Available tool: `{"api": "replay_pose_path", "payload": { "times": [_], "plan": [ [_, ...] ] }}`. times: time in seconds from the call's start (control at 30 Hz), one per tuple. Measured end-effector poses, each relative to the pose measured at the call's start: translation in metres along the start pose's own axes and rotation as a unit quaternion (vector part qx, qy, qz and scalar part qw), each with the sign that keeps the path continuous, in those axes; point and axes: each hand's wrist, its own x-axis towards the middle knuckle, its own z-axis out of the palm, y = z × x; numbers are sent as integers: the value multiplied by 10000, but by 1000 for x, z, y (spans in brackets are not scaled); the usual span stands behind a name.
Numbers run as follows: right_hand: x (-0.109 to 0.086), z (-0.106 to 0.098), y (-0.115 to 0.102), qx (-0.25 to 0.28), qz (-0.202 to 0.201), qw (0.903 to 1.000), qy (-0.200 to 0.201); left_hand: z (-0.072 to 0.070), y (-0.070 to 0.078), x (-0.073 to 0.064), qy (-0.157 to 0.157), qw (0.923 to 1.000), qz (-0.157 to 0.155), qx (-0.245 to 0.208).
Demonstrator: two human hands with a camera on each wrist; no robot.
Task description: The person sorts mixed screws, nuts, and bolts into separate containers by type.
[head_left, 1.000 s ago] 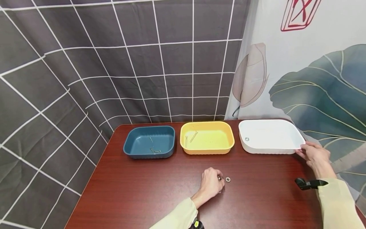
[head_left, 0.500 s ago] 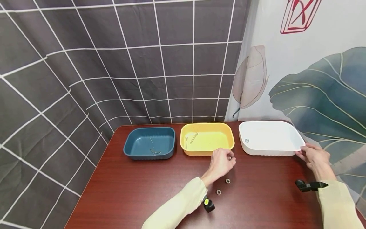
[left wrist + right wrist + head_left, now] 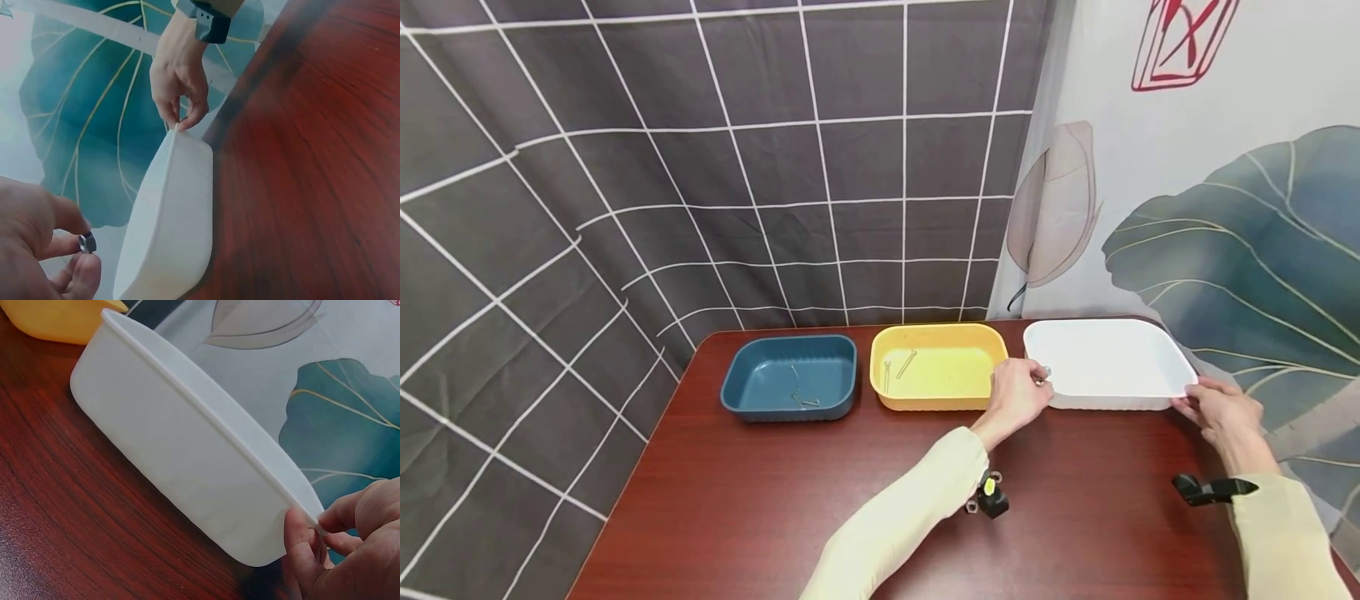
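Note:
My left hand pinches a metal nut between thumb and fingers, at the left end of the white tray. In the left wrist view the nut is apart from the tray's wall. At the tray's front right corner, my right hand pinches the rim. Two more nuts lie on the table beside my left wrist: one nut nearer, one nut partly hidden by the wrist camera. The tray's left end is partly covered by the left hand.
A yellow tray with two long screws stands left of the white one. Farther left, a blue tray holds several small screws. Curtains hang right behind the table.
My left hand picked up a nut from the table and moved it forward and right, from the table's middle to the white tray. My right hand stayed at the tray's corner.

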Motion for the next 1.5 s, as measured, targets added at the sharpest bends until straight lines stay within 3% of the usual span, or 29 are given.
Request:
{"api": "replay_pose_path", "payload": {
  "times": [0.27,0.43,0.6,0.73,0.87,1.07,1.2,1.4,1.5],
  "plan": [
    [-5,-4,0,-104,-10,9999,4,29,14,26,16,9977,-617,279],
    [-6,0,0,-142,-88,9999,0,40,15,34,184,9953,-938,-134],
    [-5,7,4,-237,-94,9997,-19,45,11,35,521,9879,-1308,-649],
    [-5,9,6,-290,-130,9995,-30,46,8,31,644,9850,-1363,-842],
    [-6,9,6,-285,-84,9996,-38,40,3,23,590,9858,-1222,-993],
    [-6,9,0,-194,-91,9997,-74,15,-14,-2,511,9835,-907,-1480],
    [-6,8,-3,-195,-128,9997,-68,-3,-32,-27,369,9757,-1069,-1877],
    [-6,3,-2,-187,-63,9998,45,-21,-56,-56,31,9568,-1499,-2493],
    [-6,1,0,-248,-51,9997,67,-28,-65,-66,-16,9539,-1509,-2593]
  ]
}}
